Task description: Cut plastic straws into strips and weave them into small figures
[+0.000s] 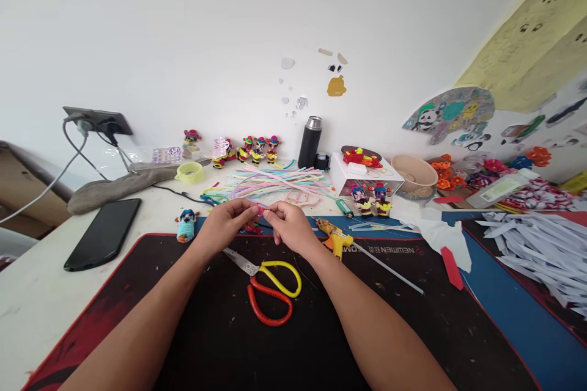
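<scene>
My left hand (224,225) and my right hand (291,226) meet above the back edge of the black mat. Between their fingertips is a small pink piece (261,211), pinched from both sides and mostly covered by the fingers. Just below the hands lie scissors (261,284) with one yellow and one red handle, blades pointing up and left. A yellow glue gun (337,238) with a long glue stick rests right of my right hand. Behind the hands spreads a pile of pastel pipe cleaners (284,181).
A phone (103,235) and a small blue figure (186,226) are at the left. Toward the wall stand a black flask (310,142), several small figures (259,151) and a white box (365,176). White strips (541,253) lie in a heap at the right.
</scene>
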`<state>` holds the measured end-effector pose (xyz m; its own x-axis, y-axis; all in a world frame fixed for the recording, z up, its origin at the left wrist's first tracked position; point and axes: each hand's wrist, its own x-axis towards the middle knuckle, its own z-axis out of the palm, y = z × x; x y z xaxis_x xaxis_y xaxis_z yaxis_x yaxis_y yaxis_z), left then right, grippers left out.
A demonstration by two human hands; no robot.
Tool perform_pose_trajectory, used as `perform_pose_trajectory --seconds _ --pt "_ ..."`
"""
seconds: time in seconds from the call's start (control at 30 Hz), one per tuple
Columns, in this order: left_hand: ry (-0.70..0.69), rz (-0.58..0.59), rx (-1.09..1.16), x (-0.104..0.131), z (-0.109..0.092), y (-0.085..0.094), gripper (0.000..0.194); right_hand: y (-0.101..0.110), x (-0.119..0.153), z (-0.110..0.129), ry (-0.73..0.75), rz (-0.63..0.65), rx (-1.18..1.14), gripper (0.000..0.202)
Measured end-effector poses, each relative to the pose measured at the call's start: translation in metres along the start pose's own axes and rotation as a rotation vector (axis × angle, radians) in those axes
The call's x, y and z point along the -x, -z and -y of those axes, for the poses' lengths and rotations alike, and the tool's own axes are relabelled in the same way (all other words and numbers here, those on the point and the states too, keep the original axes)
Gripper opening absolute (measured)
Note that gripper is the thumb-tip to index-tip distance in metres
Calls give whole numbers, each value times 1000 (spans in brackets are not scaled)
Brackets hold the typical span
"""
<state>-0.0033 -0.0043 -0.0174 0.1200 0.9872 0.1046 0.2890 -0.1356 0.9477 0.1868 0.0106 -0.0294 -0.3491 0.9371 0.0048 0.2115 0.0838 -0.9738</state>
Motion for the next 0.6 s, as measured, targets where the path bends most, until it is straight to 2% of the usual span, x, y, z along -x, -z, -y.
perform_pose_trajectory --seconds 0.2,0.37,0.5,0.6 --pt "-25 -30 -96 0 2 1 45 -1 3 1 -8 8 118 15" --pt "-28 -6 -154 -1 8 1 40 -1 4 0 3 28 182 15" --pt "-22 4 -109 -2 9 0 43 -1 3 -1 -2 26 194 16" --pt "7 5 -3 -2 6 0 47 0 1 -3 11 13 104 16"
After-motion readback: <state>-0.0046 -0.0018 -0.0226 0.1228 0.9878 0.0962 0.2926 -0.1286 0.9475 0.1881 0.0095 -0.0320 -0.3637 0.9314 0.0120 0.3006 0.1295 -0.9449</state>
